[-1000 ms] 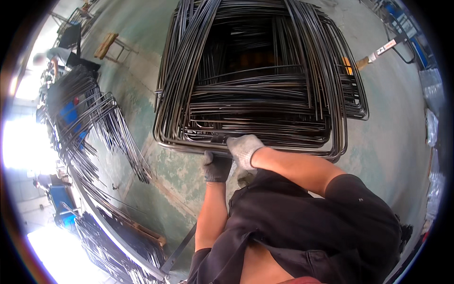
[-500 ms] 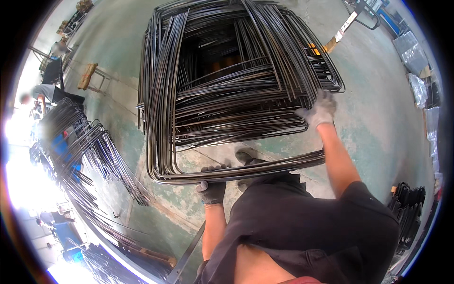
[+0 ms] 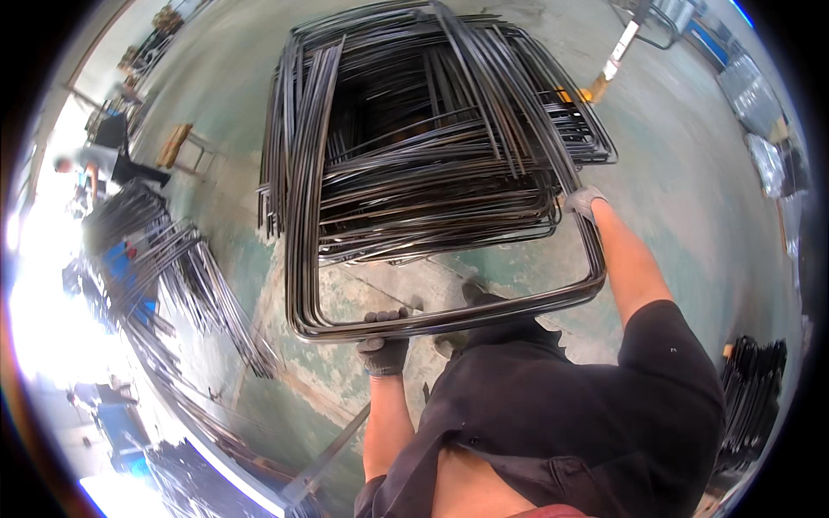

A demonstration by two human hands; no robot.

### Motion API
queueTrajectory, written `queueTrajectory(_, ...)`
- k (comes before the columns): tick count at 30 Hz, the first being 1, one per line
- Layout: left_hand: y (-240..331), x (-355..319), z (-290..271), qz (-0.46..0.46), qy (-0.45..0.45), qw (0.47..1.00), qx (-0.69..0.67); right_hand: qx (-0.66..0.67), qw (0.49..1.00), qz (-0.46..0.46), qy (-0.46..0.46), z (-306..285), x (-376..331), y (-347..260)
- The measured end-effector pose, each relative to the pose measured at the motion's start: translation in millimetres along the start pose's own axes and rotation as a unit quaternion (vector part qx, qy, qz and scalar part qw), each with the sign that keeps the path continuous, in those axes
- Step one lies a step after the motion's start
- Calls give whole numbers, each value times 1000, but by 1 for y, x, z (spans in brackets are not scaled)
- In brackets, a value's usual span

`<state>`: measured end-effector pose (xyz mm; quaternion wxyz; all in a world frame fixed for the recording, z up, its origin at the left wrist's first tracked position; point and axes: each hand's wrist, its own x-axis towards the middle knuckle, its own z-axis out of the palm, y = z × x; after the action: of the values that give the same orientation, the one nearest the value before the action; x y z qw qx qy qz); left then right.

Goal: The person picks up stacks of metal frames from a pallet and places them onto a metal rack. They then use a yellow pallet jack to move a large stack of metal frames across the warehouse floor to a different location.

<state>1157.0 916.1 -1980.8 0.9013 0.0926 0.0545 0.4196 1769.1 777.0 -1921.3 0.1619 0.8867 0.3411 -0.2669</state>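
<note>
A bundle of bent metal rod frames (image 3: 466, 323), dark and rounded at the corners, juts toward me from the top of a large pile of like frames (image 3: 432, 186). My left hand (image 3: 382, 352), in a dark grey glove, is closed round the near side of the bundle, with its fingers curled over from below. At the bundle's right side my right hand (image 3: 585, 204), in a light grey glove, wraps round the rods; some of its fingers are hidden. The far part of the bundle rests on the pile.
More bent rods (image 3: 194, 276) hang on a stand at the left, with a person (image 3: 104, 160) beyond them. A small wooden-topped stool (image 3: 174, 145) stands farther back. Behind the pile is a pallet truck handle (image 3: 617, 56). Dark rods (image 3: 749, 388) stand at the right.
My right hand, spread over the rods before, has come down and closed round the right side of the bundle. My left hand keeps its hold on the near side.
</note>
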Motion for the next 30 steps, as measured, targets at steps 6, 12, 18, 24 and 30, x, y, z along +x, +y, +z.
queueTrajectory(6,-53,-50,4,-3,98,995,-25,322,943,42,76,69,4,86)
queueTrajectory(12,-46,-92,30,-42,148,988,-30,321,934,130,90,76,-32,113)
queueTrajectory(18,57,-122,-1,-88,226,967,82,310,936,129,109,65,-68,131)
queueTrajectory(24,209,-70,22,9,384,855,349,305,931,155,126,54,-89,134)
queueTrajectory(30,176,36,18,-198,283,839,421,265,940,169,135,61,-93,148)
